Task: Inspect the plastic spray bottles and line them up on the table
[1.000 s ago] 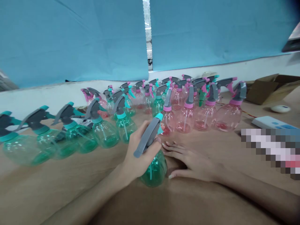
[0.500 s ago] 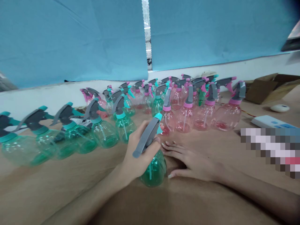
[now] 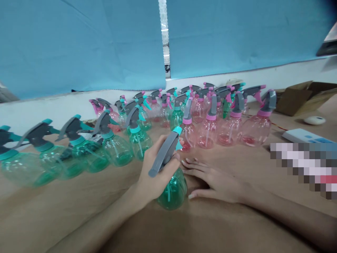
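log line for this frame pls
left hand: closed around neck of green spray bottle, standing on table | right hand: flat on table beside it, open | behind: green bottles, pink bottles

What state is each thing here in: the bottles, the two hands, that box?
Held green bottle: upright, sprayer on, gripped at the neck.
Left hand: closed around that bottle.
Right hand: open, flat on the table.
Other green bottles: standing, sprayers on.
Pink bottles: standing, sprayers on.
Cardboard box: flaps open.
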Tool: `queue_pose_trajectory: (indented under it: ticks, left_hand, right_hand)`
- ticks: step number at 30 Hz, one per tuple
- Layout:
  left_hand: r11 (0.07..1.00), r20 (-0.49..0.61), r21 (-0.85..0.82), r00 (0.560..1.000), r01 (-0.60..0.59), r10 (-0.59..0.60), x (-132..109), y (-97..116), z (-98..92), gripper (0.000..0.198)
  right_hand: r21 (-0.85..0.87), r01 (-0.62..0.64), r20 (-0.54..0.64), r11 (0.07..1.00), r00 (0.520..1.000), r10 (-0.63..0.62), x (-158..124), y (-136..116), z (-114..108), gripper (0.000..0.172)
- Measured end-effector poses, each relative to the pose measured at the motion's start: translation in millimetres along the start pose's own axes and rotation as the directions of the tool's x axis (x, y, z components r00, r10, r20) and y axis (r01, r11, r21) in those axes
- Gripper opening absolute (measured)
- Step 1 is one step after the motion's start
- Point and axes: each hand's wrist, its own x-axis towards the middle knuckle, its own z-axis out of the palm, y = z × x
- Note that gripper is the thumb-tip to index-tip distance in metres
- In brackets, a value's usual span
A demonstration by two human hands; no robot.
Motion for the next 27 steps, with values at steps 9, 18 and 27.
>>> queue_pose_trajectory:
  ticks: [9,18,27]
  left_hand:
    - [1.0,0.007,-0.009,1.0,-0.006,0.006,-1.3,-1.8,0.2,0.013]
    - [1.0,0.007,0.014,1.0,-0.006,0.005,-0.9,-2.2,0.0,0.011]
    - [1.0,0.009,0.022,1.0,0.0,0.0,-0.4,0.0,-0.6,0.014]
  right_hand:
    - [0.033,0.013,-0.03,0.999,0.999,-0.012,-0.9,1.0,1.0,0.076]
    - [0.012,0.021,-0.026,1.0,0.999,-0.02,-0.8,1.4,0.8,0.075]
    - [-0.009,0.015,-0.011,1.0,1.0,-0.015,-0.8,1.4,0.4,0.075]
